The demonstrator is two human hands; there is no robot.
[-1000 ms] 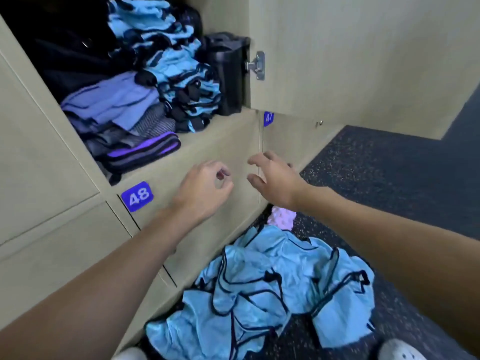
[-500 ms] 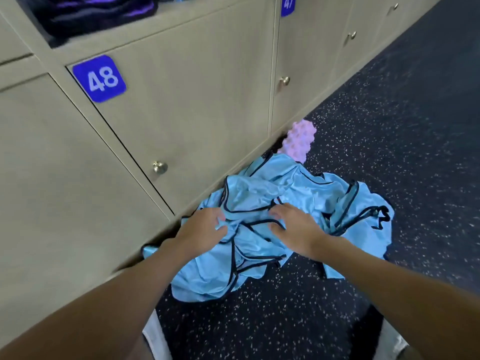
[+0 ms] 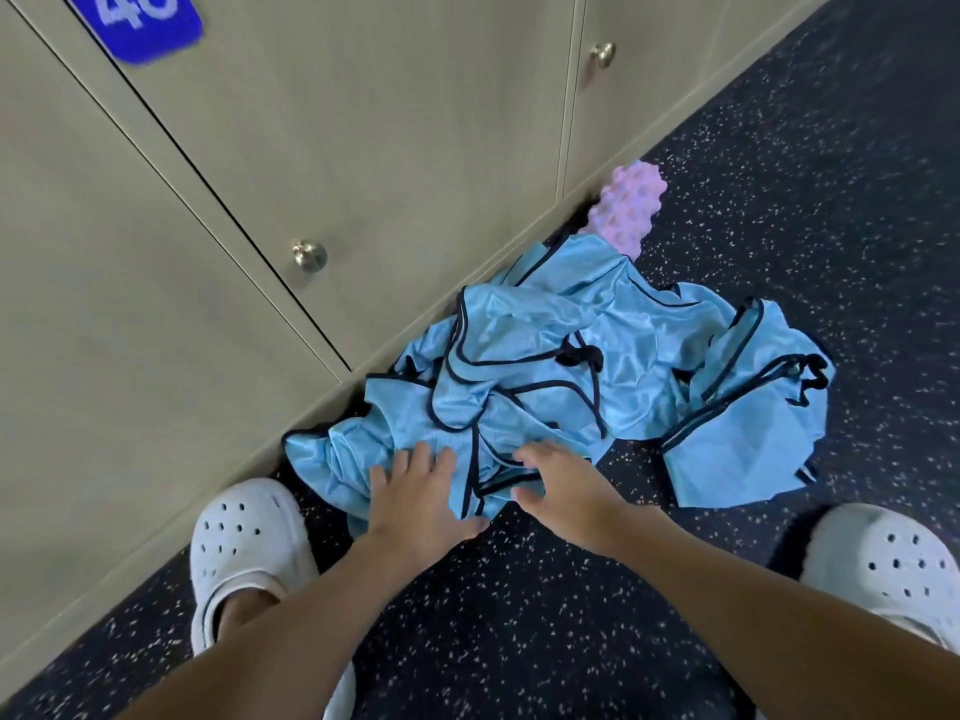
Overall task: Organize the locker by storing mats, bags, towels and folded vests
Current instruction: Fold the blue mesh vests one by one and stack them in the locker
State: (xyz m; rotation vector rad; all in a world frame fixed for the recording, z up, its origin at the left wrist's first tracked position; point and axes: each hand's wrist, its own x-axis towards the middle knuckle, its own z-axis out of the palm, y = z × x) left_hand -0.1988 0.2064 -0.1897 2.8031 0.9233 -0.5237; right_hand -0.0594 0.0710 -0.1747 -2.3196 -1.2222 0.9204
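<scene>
Your hands have dropped from the locker shelf to the vests [image 3: 545,366] heaped on the floor [image 3: 779,200]; left hand [image 3: 421,491] lies flat and open, right hand [image 3: 566,485] spread, neither gripping yet. Folding comes next. A pink roller [image 3: 626,210] sits half-buried behind, against closed doors [image 3: 363,148].

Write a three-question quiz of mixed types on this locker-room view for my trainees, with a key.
1. True or false: the pile of light blue vests is folded.
2. Which thing lies at the far end of the pile, against the locker base? A) pink bumpy foam roller B) towel C) bag
3. Fill in: the left hand and right hand both rest on the near edge of the ____.

Key: 1 false, the vests lie crumpled on the speckled floor. 2 A. 3 vests.
</scene>
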